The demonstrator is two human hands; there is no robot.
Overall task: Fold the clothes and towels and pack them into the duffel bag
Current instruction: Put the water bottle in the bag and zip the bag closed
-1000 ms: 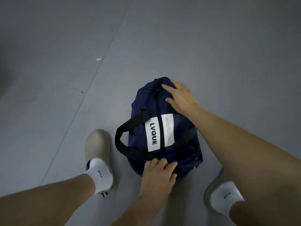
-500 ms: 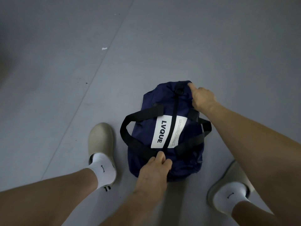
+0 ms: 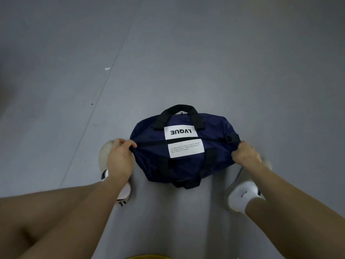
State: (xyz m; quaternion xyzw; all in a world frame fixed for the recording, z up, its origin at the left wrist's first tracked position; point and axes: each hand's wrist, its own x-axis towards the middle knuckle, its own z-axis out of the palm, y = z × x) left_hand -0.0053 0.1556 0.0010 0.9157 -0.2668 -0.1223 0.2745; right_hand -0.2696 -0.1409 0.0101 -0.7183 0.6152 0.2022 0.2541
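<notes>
On the grey floor (image 3: 186,62) the navy duffel bag (image 3: 214,161), lengthwise a second ago, now lies crosswise between the feet, left hand (image 3: 119,159) and right hand (image 3: 244,156) each in a pinching grip on one end, its zip (image 3: 153,143) seemingly closed, so packing looks done, contents hidden.

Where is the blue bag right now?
In the head view, the blue duffel bag lies mid-frame on the grey floor, with the left hand and right hand gripping its ends.

The grey floor (image 3: 205,62) bears a navy duffel bag (image 3: 214,139).
</notes>
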